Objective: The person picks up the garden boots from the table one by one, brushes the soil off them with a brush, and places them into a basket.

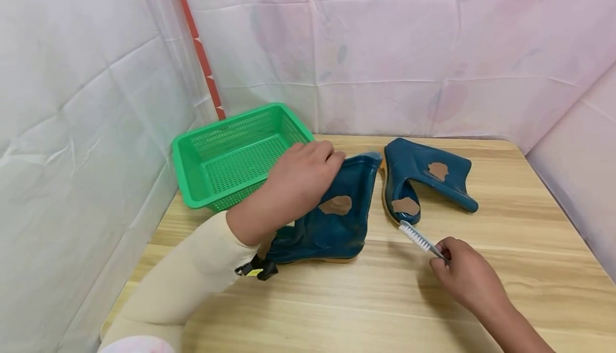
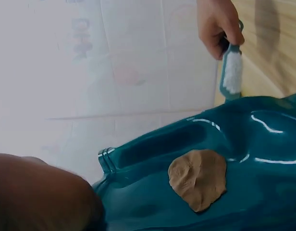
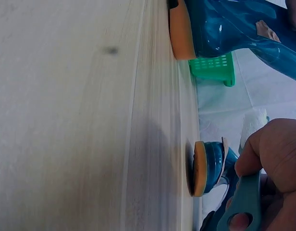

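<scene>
A dark blue-green rubber boot (image 1: pixel 337 235) stands on the table, its top gripped by the left hand (image 1: pixel 303 179). A brown patch (image 2: pixel 198 179) shows on its shaft in the left wrist view. My right hand (image 1: pixel 469 278) pinches the handle of a brush (image 1: pixel 416 237) with white bristles, held over the table to the right of that boot. The second boot (image 1: pixel 397 168), with brown patches on shaft and toe, is beyond the brush, its shaft folded over to the right. In the right wrist view the brush handle (image 3: pixel 246 199) lies between thumb and fingers.
A green plastic basket (image 1: pixel 192 203) sits at the back left of the wooden table (image 1: pixel 520 224), close behind the left forearm. White and pinkish sheeting (image 1: pixel 385 48) hangs behind the table and along both sides.
</scene>
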{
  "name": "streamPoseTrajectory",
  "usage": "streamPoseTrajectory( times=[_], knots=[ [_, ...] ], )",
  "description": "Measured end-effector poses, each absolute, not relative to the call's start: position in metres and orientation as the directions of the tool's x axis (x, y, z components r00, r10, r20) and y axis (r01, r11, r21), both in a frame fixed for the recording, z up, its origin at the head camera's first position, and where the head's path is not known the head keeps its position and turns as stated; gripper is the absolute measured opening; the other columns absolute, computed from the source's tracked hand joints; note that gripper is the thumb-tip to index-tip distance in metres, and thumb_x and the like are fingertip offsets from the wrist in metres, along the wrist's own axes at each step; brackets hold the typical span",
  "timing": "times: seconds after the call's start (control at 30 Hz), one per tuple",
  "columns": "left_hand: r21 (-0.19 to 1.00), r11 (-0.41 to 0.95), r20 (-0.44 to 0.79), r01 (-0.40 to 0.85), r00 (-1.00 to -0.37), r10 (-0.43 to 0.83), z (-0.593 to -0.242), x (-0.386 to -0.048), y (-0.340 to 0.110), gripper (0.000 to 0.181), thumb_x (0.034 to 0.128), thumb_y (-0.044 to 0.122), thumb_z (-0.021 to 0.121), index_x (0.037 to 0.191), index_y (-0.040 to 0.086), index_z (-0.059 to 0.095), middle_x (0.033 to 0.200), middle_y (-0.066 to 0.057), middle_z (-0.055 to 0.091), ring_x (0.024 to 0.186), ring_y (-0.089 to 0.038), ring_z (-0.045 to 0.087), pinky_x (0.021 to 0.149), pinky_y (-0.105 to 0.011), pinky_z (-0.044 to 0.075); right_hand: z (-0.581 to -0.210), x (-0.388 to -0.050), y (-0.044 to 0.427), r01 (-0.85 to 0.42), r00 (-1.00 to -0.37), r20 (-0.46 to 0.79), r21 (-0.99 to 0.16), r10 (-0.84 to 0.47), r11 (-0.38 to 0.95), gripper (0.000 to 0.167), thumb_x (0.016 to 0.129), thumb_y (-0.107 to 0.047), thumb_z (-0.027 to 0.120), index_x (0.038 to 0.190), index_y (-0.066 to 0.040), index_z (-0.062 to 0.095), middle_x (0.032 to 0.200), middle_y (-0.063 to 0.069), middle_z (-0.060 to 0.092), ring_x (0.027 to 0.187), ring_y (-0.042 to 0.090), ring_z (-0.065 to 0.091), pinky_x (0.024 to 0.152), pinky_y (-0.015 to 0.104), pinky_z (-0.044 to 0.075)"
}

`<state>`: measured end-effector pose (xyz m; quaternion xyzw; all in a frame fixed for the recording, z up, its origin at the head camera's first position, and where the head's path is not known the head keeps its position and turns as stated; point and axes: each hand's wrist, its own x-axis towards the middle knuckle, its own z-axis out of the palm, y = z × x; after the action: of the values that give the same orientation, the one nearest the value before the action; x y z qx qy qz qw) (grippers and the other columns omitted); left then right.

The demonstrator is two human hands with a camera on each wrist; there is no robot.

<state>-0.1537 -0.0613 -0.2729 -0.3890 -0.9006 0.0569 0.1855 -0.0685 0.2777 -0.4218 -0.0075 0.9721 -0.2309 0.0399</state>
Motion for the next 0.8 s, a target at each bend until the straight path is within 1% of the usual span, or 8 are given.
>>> streamPoseTrajectory(
  times=[0.1,0.2,0.27,0.33,0.43,0.6,0.73,0.8],
  knots=[
    [-0.214,0.683,0.301,0.699,-0.618,0.727,-0.274,-0.154,-0.058,0.024,0.1028,0.014,0.061,0.125,0.009,0.067,0.101,-0.004,0.059,0.091,-0.021,0.059,0.073,-0.034,0.048,-0.421,-0.067,0.275,0.003,-0.997,-0.071,-0.456,-0.033,0.89,0.016,0.093,-0.01,0.064,0.102,0.003,0.063,0.082,0.005,0.057,0.065,0.019,0.048,0.051,0.031,0.039],
    [-0.157,0.675,0.302,0.721,-0.616,0.728,-0.274,-0.157,-0.061,0.022,0.1048,0.013,0.056,0.121,0.009,0.069,0.102,-0.005,0.061,0.091,-0.021,0.06,0.075,-0.034,0.05,-0.42,-0.065,0.273,-0.002,-0.998,-0.06,-0.476,-0.035,0.879,0.017,0.094,-0.01,0.06,0.105,0.002,0.061,0.079,0.005,0.056,0.061,0.018,0.047,0.048,0.03,0.038],
    [-0.109,0.677,0.296,0.728,-0.626,0.722,-0.272,-0.159,-0.065,0.022,0.1062,0.011,0.054,0.121,0.008,0.07,0.105,-0.005,0.064,0.095,-0.022,0.062,0.081,-0.035,0.053,-0.418,-0.064,0.272,-0.013,-0.998,-0.052,-0.502,-0.045,0.865,0.018,0.097,-0.011,0.056,0.108,0.002,0.057,0.076,0.004,0.054,0.059,0.018,0.046,0.046,0.029,0.037],
    [-0.066,0.678,0.291,0.732,-0.636,0.715,-0.27,-0.16,-0.069,0.024,0.1051,0.003,0.054,0.122,0.007,0.07,0.111,-0.006,0.068,0.103,-0.024,0.064,0.089,-0.036,0.054,-0.417,-0.063,0.271,-0.03,-0.997,-0.043,-0.524,-0.061,0.851,0.018,0.1,-0.011,0.052,0.112,0.002,0.053,0.073,0.004,0.052,0.056,0.017,0.045,0.044,0.029,0.036],
    [-0.043,0.686,0.29,0.727,-0.648,0.705,-0.269,-0.16,-0.074,0.028,0.1034,-0.002,0.056,0.125,0.009,0.071,0.12,-0.005,0.071,0.113,-0.023,0.065,0.098,-0.037,0.053,-0.414,-0.062,0.269,-0.067,-0.995,-0.021,-0.545,-0.094,0.836,0.022,0.104,-0.011,0.045,0.121,0.003,0.047,0.07,0.004,0.05,0.054,0.017,0.044,0.044,0.029,0.035],
    [-0.136,0.673,0.303,0.727,-0.617,0.727,-0.272,-0.158,-0.075,0.039,0.102,0.001,0.061,0.139,0.011,0.064,0.125,-0.002,0.072,0.113,-0.02,0.066,0.098,-0.037,0.054,-0.404,-0.061,0.261,-0.157,-0.987,0.062,-0.573,-0.148,0.804,0.031,0.11,-0.015,0.036,0.138,-0.001,0.042,0.07,0.001,0.048,0.049,0.012,0.04,0.043,0.028,0.034],
    [-0.225,0.643,0.325,0.732,-0.566,0.757,-0.277,-0.157,-0.074,0.045,0.1005,0.002,0.064,0.145,0.009,0.058,0.128,-0.005,0.071,0.115,-0.021,0.066,0.1,-0.037,0.053,-0.391,-0.06,0.25,-0.245,-0.968,0.115,-0.603,-0.221,0.759,0.04,0.112,-0.017,0.033,0.151,-0.005,0.03,0.081,0.002,0.048,0.052,0.009,0.041,0.046,0.028,0.035],
    [-0.237,0.633,0.352,0.737,-0.542,0.763,-0.28,-0.156,-0.074,0.045,0.1002,0.002,0.064,0.144,0.007,0.059,0.126,-0.006,0.071,0.115,-0.021,0.066,0.101,-0.037,0.052,-0.384,-0.06,0.243,-0.305,-0.952,0.163,-0.576,-0.26,0.758,0.046,0.112,-0.014,0.035,0.157,-0.009,0.026,0.087,0.003,0.05,0.056,0.008,0.043,0.049,0.027,0.036]
  ],
)
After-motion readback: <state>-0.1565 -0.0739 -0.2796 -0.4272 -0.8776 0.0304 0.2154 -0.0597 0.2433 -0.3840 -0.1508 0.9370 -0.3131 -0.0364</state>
